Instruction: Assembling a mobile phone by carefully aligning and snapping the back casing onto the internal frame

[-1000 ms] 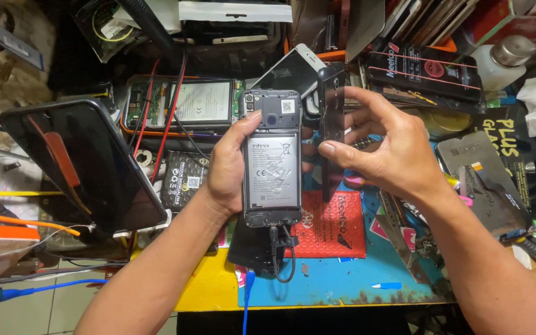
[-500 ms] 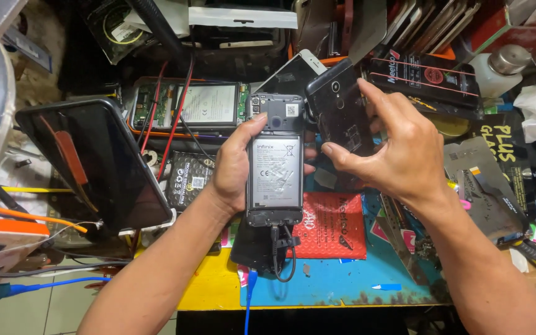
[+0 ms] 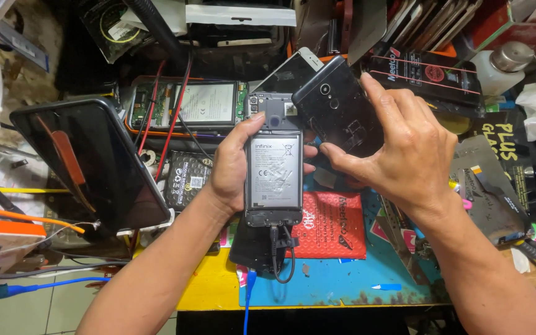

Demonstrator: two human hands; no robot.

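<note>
My left hand [image 3: 234, 164] grips an opened phone [image 3: 274, 167] with its back off, the grey battery facing up and a black cable plugged into its lower end. My right hand [image 3: 398, 149] holds the phone's black back cover [image 3: 336, 111] tilted beside the phone's upper right corner, fingers wrapped over its edge. Both are raised above the cluttered blue and yellow work mat [image 3: 342, 282].
A dark tablet [image 3: 91, 164] leans at the left. Another opened phone with red and black wires [image 3: 187, 105] lies behind. A red padded pouch [image 3: 330, 226] sits under my hands. A white bottle [image 3: 497, 65], packaged parts and tools [image 3: 531, 254] crowd the right.
My right hand has turned the black back cover from edge-on to flat-facing and brought it up beside the phone's top right. The left hand kept the phone steady.
</note>
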